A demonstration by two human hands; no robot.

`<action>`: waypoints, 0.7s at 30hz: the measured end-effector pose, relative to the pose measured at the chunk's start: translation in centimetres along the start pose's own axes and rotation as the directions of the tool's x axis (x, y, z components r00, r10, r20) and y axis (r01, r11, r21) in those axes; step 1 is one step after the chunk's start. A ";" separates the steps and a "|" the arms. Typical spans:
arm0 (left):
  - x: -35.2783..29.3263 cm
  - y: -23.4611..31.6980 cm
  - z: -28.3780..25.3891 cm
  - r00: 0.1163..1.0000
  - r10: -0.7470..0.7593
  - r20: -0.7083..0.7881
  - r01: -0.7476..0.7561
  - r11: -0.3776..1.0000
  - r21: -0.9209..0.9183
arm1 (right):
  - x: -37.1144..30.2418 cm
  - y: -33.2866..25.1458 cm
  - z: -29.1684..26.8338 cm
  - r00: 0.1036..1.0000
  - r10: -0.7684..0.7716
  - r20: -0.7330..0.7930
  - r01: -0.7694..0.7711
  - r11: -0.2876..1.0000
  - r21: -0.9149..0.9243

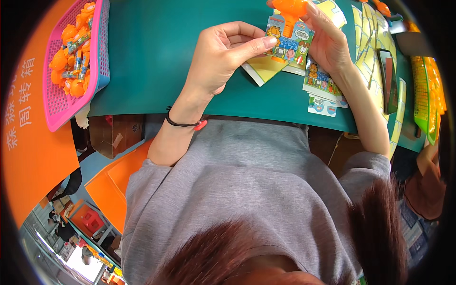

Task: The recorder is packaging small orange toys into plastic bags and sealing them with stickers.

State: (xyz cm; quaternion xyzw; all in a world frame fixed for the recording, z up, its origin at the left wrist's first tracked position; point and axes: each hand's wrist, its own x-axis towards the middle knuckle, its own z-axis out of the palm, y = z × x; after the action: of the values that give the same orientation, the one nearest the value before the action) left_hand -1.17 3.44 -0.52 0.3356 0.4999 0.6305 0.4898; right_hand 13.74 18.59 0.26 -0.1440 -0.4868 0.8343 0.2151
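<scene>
A small printed card (302,46) in blue, green and yellow with cartoon figures is held up over the green table's far side. Its left edge is pinched between thumb and fingers of my left hand (216,54). My right hand (327,45) is closed around an orange plastic toy (290,8) with a narrow stem, which lies against the card's front; its top is cut off by the picture's edge. Beneath my hands lie a yellow sheet (266,70) and more printed cards (323,80), partly covered by my right wrist.
At the left stands a pink-rimmed basket (102,52) of orange toys (69,59). Yellow-and-white sheets (368,42) and a dark flat case (388,80) lie to the right. Beyond them is a green basket (420,102) of orange pieces, near another person's arm (427,159).
</scene>
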 end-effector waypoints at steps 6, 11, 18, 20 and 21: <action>-0.1 -0.1 0.1 1.000 0.003 -0.013 -0.003 1.000 -0.008 | -0.1 0.0 0.0 1.000 -0.003 0.002 0.003 1.000 0.003; 0.1 -0.3 0.0 1.000 0.007 -0.018 -0.007 1.000 -0.013 | 0.1 0.3 -0.5 0.999 -0.033 0.030 0.033 0.999 0.004; -0.1 -0.6 -0.1 0.999 0.034 -0.005 -0.033 0.998 0.053 | 0.0 0.3 -0.2 0.999 -0.044 0.018 0.044 0.999 0.004; -0.1 -0.6 -0.1 0.999 0.038 -0.013 -0.037 0.998 0.056 | 0.2 0.4 -0.3 0.998 -0.048 0.045 0.049 0.999 -0.006; -0.2 -0.6 -0.1 0.999 0.039 -0.017 -0.037 0.998 0.057 | 0.2 0.4 -0.3 0.998 -0.046 0.048 0.047 0.999 -0.005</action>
State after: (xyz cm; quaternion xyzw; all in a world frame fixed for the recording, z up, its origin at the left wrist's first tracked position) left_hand -1.07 3.25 -1.13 0.3531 0.5154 0.6283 0.4636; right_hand 13.61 18.74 -0.21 -0.1131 -0.4976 0.8308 0.2223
